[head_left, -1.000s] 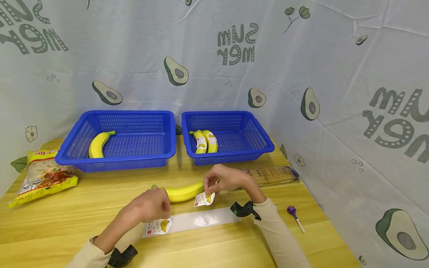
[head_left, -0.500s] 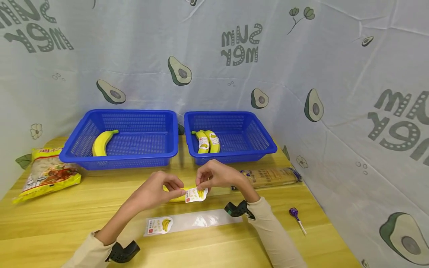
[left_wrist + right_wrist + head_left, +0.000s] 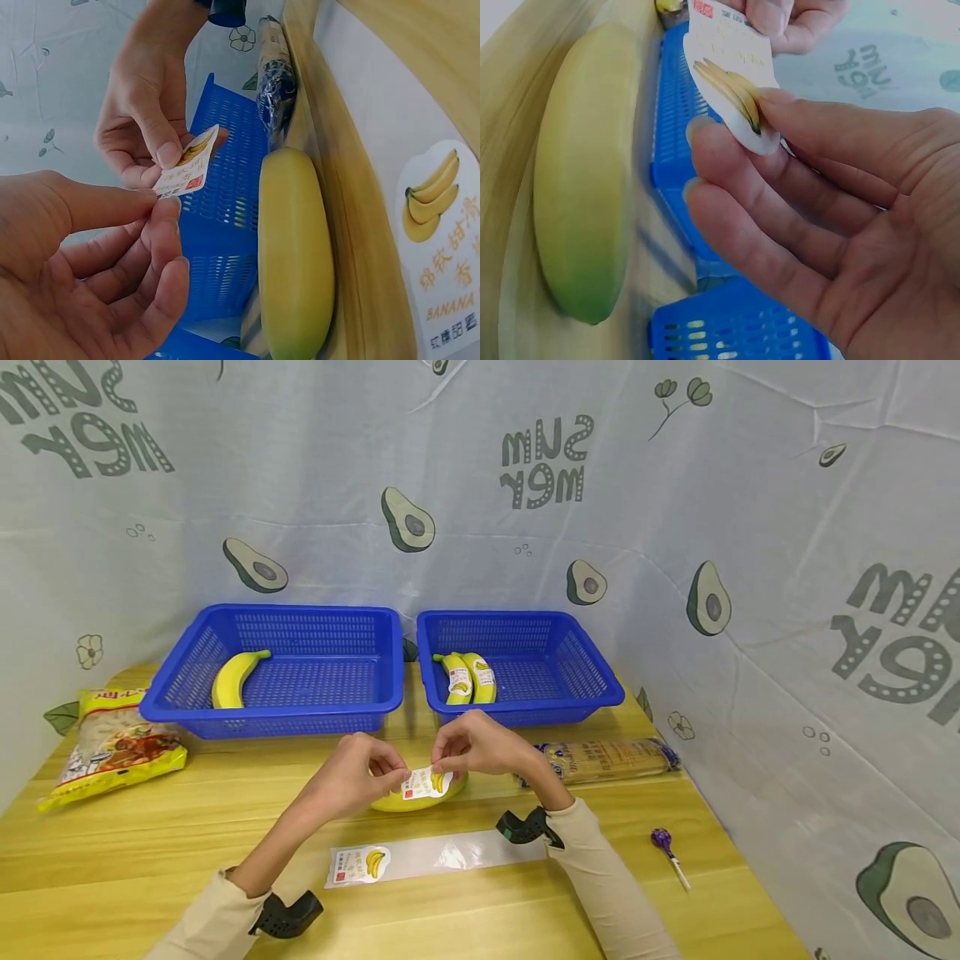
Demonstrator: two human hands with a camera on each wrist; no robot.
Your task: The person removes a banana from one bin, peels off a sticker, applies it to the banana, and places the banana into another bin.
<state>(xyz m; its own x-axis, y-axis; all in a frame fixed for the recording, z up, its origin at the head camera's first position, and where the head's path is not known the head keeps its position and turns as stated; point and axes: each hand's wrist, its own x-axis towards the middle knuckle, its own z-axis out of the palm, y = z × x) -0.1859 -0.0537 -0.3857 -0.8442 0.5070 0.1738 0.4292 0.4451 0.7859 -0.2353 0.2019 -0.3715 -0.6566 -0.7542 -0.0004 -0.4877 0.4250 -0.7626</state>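
Note:
A white banana sticker (image 3: 427, 784) is stretched between both hands, held in the air above a yellow banana (image 3: 408, 802). My left hand (image 3: 358, 779) pinches its left end between thumb and forefinger, clear in the left wrist view. On the other end, my right hand (image 3: 480, 747) pinches the picture side with thumb and fingers. The banana (image 3: 585, 180) lies on the table, apart from the sticker in the right wrist view, and its visible side bears no label. Nearer the person lies a glossy backing strip (image 3: 468, 853) with one sticker (image 3: 362, 865) at its left end.
Behind stand two blue baskets: the left basket (image 3: 315, 717) holds one plain banana (image 3: 234, 681), the right basket (image 3: 525, 714) two labelled bananas (image 3: 471, 679). A yellow-edged food bag (image 3: 123, 747) lies left, a noodle packet (image 3: 611, 760) and purple lollipop (image 3: 662, 839) right.
The right hand has brought the sticker left over the banana. My left hand has risen from the backing strip and now pinches the sticker's other end. Both hands have moved slightly farther away.

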